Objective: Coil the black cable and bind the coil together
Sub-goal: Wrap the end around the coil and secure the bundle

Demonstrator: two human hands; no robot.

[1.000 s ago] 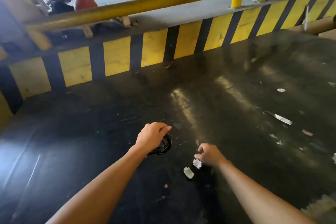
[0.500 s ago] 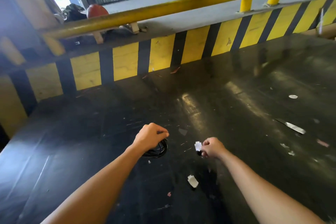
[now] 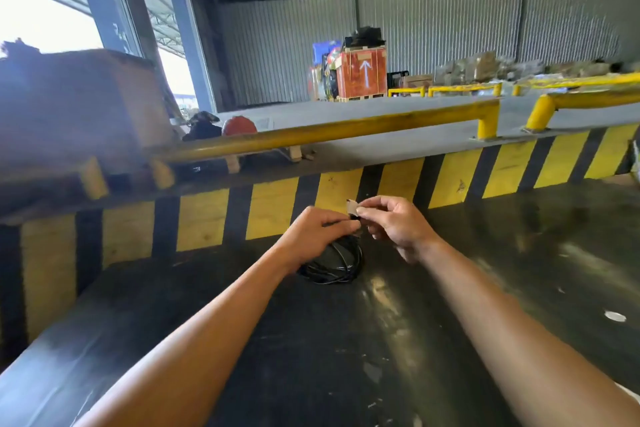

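The black cable coil [image 3: 334, 262] is the landmark here: it hangs just above the dark glossy surface [image 3: 450, 288], already wound into several loops. The left hand [image 3: 317, 236] grips the top of the coil, its fingers closed around the gathered loops. The right hand [image 3: 394, 222], just to the right of the coil's top, pinches a small pale strip [image 3: 352, 207] between thumb and forefinger; it looks like a tie or a piece of tape, I cannot tell which. The coiling seems finished and the binding is the step in hand. To do it well, the left hand should keep all loops tight together while the strip goes fully around them, near the grip, so no loop slips out
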